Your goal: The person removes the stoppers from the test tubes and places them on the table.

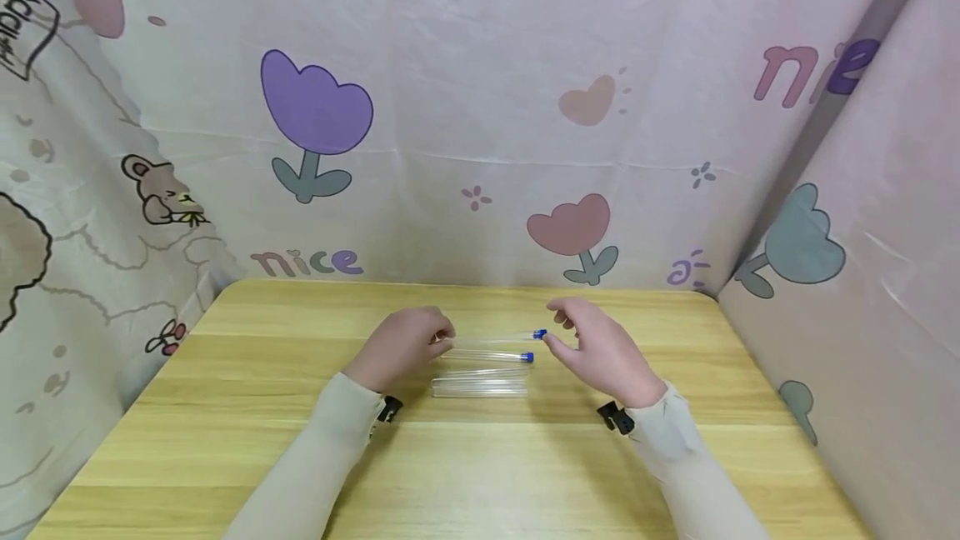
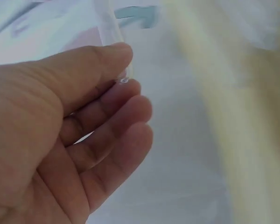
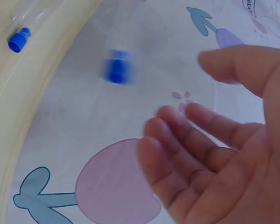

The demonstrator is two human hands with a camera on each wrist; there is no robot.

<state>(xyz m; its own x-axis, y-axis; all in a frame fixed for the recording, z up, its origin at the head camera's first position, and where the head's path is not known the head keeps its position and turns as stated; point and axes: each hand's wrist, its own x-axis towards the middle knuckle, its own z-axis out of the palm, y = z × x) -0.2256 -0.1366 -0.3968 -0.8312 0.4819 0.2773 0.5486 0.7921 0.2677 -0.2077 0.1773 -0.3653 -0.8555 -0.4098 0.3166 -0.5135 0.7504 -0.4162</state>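
My left hand (image 1: 408,344) pinches the closed end of a clear test tube (image 2: 124,80) between thumb and fingers. From there the tube points right and ends in a blue stopper (image 1: 540,334), which looks blurred in the right wrist view. Just beyond that stopper is my right hand (image 1: 600,352), its fingers loosely bent and apart, with nothing in the grasp. A second stoppered test tube (image 1: 487,354) lies on the table, its blue stopper (image 3: 19,40) toward the right. Nearer to me lie several clear tubes (image 1: 480,390) side by side, without stoppers.
The wooden table (image 1: 480,473) carries the tubes. A printed cloth (image 1: 450,107) hangs behind its far edge and along both sides. Black wrist straps (image 1: 617,418) sit at the sleeve cuffs.
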